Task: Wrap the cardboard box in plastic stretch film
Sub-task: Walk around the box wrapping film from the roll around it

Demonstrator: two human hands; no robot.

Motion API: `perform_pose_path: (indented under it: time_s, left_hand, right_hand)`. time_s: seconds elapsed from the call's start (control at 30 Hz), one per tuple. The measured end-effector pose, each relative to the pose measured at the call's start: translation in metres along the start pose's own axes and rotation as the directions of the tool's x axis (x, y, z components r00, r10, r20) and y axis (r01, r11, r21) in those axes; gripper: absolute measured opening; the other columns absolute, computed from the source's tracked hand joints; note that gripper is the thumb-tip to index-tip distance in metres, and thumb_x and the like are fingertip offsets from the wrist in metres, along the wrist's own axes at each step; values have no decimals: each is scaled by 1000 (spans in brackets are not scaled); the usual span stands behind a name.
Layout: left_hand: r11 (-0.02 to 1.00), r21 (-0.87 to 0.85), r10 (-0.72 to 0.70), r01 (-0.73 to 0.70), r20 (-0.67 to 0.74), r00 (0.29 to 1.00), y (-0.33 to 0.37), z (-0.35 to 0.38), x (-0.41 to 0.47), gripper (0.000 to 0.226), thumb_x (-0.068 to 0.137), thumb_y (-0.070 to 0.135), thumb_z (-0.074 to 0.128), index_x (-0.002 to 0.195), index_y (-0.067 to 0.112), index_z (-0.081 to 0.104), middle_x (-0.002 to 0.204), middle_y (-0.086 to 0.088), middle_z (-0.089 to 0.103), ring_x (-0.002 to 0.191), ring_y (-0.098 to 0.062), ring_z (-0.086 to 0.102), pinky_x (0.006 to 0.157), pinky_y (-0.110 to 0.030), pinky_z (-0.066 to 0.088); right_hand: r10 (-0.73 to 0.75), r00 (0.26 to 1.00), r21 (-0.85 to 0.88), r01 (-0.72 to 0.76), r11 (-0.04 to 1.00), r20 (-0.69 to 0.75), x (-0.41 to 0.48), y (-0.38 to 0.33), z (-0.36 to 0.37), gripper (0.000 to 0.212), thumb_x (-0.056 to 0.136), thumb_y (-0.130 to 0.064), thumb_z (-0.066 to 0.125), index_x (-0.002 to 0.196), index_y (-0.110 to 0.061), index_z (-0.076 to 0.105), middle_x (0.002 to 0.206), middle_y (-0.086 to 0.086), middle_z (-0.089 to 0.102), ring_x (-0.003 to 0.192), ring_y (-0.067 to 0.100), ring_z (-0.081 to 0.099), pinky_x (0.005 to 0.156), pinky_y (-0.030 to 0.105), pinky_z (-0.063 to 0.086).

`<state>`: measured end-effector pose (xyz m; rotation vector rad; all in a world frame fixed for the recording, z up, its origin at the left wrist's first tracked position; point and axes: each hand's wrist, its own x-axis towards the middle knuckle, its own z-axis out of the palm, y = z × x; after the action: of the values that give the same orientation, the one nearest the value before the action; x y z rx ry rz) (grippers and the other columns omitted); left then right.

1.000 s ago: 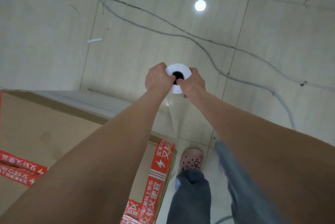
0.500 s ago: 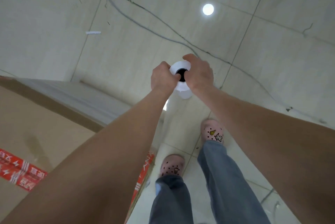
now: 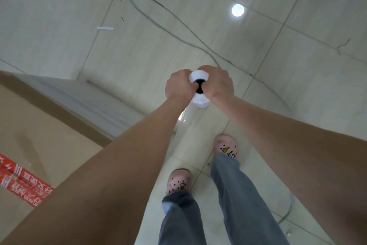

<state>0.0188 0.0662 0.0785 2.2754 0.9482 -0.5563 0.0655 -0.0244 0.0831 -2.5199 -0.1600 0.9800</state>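
Box (image 3: 45, 141) sat at lower left, with the film roll (image 3: 199, 78) held out ahead in both hands.
Red tape (image 3: 21, 181) crossed the box's top, and film (image 3: 79, 97) lay over its far side. Pink clogs (image 3: 179, 182) stood on the tiled floor (image 3: 59, 26) beside the box. Further out, the left hand (image 3: 179, 86) and right hand (image 3: 218, 84) each gripped the upright roll's top end, fingers curled round it, thumbs at its dark core. Beyond, a cable (image 3: 158, 26) ran across the tiles.

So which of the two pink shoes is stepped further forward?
The right shoe, with yellow and white charms, leads; the left shoe sits behind, nearer the cardboard box.
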Motion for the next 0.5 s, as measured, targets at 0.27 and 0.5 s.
perform_pose_path:
  time_s: [0.27, 0.5]
  left_hand:
    - [995, -88, -45, 40, -52, 998, 9, 10, 5, 30, 83, 30, 63, 105, 11, 56, 98, -4, 64, 87, -24, 60, 67, -31, 46]
    - [992, 46, 113, -114, 31, 993, 28, 10, 12, 35, 80, 13, 55, 114, 19, 63, 101, -5, 65, 93, -26, 62, 70, -34, 51]
  right_hand:
    - [38, 998, 84, -34, 996, -47, 8, 4, -11, 55, 90, -12, 49, 142, -25, 36, 132, 3, 53, 115, 25, 55, 78, 29, 40]
    - [264, 959, 234, -281, 931, 100, 17, 18, -16, 28, 90, -15, 48, 118, -11, 49, 113, 7, 59, 86, 23, 54, 69, 30, 42]
